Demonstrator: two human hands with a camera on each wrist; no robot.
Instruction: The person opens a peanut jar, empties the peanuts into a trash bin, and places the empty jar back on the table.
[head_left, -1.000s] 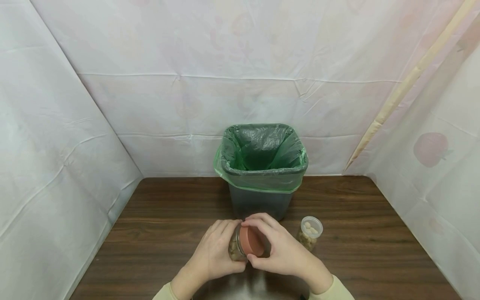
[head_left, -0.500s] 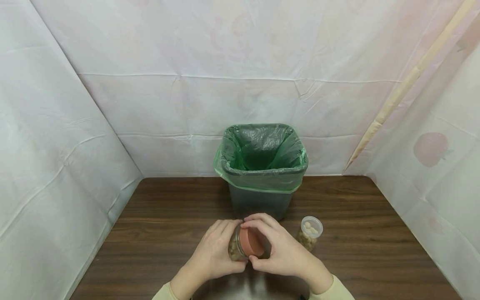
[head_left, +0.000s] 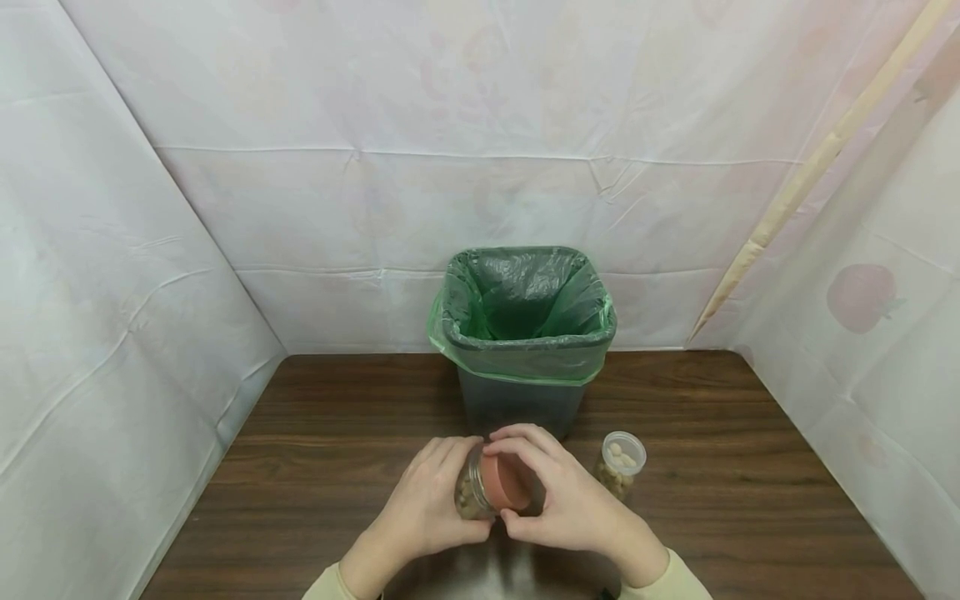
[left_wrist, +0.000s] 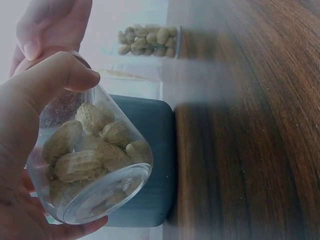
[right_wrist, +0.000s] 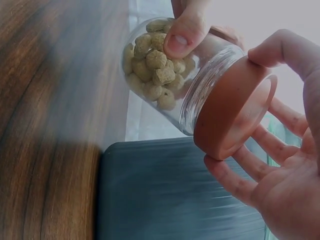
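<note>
A clear jar [left_wrist: 95,155] partly filled with unshelled peanuts is held tilted above the table, its lid end toward the right. My left hand [head_left: 427,504] grips the jar's body, thumb on the near side. The fingertips and thumb of my right hand [head_left: 562,496] pinch the rim of its orange-brown lid [right_wrist: 232,107]. Neck threads show beside the lid in the right wrist view, with the lid still on the neck. To the right of my right hand stands a second clear jar [head_left: 618,477] of peanuts.
A dark grey bin [head_left: 521,404] with a green bag [head_left: 525,362] folded over its rim stands just beyond my hands on the brown wooden table [head_left: 337,417]. White sheeting [head_left: 375,208] surrounds the table at the back and sides.
The lid has shifted slightly to the right relative to the jar, and more of the neck shows. My right fingers have moved a little around its rim; the left hand keeps its hold.
</note>
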